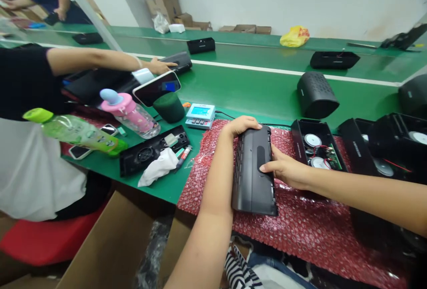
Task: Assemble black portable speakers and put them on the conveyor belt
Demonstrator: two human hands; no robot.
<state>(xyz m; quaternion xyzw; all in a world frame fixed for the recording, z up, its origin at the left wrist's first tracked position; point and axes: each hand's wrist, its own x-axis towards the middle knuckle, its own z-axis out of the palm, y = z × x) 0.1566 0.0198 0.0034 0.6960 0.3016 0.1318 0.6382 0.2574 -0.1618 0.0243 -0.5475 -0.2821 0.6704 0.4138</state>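
A black speaker housing (250, 186) is held over the red bubble wrap (213, 160), its long side running away from me. My left hand (245, 124) curls over the far end of the housing. With the thumb pressed on an oval patch of its face, my right hand (283, 167) grips the right edge; most of its other fingers are hidden behind. Just right of my hands stands an open speaker box (302, 144), showing round white-backed drivers, red wires and a green board.
More open speaker boxes (358, 146) crowd the right. A small tester (200, 115), dark green cylinder (169, 107), phone (156, 88), bottles (80, 133) and black panel (133, 160) lie left. A co-worker's arm (100, 59) reaches in. Speakers stand on the green conveyor (240, 84).
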